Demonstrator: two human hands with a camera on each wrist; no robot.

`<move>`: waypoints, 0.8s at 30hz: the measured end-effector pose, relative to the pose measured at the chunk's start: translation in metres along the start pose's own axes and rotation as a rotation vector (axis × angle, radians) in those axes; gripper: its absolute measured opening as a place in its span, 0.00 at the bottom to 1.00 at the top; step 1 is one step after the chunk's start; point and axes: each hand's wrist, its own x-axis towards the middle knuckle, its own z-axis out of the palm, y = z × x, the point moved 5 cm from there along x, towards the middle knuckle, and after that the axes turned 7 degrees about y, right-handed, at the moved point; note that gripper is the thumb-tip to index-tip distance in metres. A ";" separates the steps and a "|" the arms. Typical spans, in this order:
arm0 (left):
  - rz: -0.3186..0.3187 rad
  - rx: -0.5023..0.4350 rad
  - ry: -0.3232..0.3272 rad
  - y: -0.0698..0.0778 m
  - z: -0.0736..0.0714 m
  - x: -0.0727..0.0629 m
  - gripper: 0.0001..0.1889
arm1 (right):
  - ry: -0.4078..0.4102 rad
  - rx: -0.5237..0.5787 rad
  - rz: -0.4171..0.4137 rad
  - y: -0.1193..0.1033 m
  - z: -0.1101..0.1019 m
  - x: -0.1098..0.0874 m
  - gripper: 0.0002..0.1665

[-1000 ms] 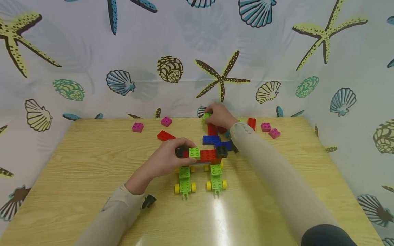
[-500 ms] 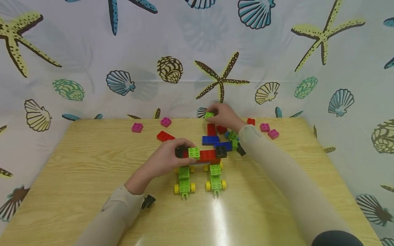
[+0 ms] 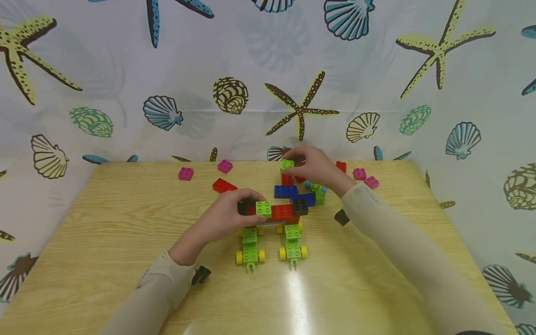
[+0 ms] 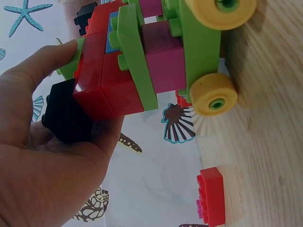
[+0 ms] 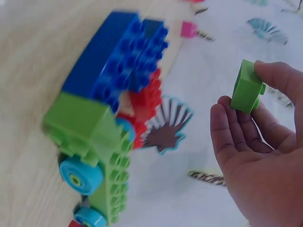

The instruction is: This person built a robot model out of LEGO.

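In the head view, my left hand [image 3: 224, 216] grips a toy-brick build by its red top row [image 3: 282, 211], thumb toward me. On that row sit a lime brick [image 3: 263, 208] and a black brick [image 3: 299, 206]; another black brick [image 4: 66, 111] is against my palm in the left wrist view. Lower down are lime plates, a pink brick [image 4: 163, 56] and yellow wheels [image 4: 215, 97]. Two lime wheeled bases [image 3: 250, 251] extend toward me. My right hand [image 3: 316, 165] pinches a small lime brick [image 5: 246, 87] between thumb and fingertips, studs toward the palm, above the table's far side.
Behind the build lie blue bricks [image 3: 285, 191] and a lime piece with blue wheels [image 5: 102, 137]. Pink bricks [image 3: 186, 174] and red bricks [image 3: 224, 185] are scattered along the back of the wooden table [image 3: 138, 223]. A shell-patterned cloth [image 3: 201, 130] rises behind it.
My right hand has drawn back a little toward me and to the right with the lime brick, uncovering the blue-wheeled piece. My left hand keeps its grip on the build.
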 end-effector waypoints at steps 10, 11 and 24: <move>0.014 -0.001 0.007 0.001 0.000 -0.001 0.21 | -0.058 0.091 -0.096 -0.028 0.009 -0.052 0.25; 0.017 -0.005 0.009 0.001 0.000 -0.001 0.21 | -0.070 0.099 -0.105 -0.030 0.011 -0.056 0.24; 0.048 -0.062 0.013 0.002 0.006 0.001 0.20 | -0.168 0.067 -0.134 -0.036 0.029 -0.082 0.21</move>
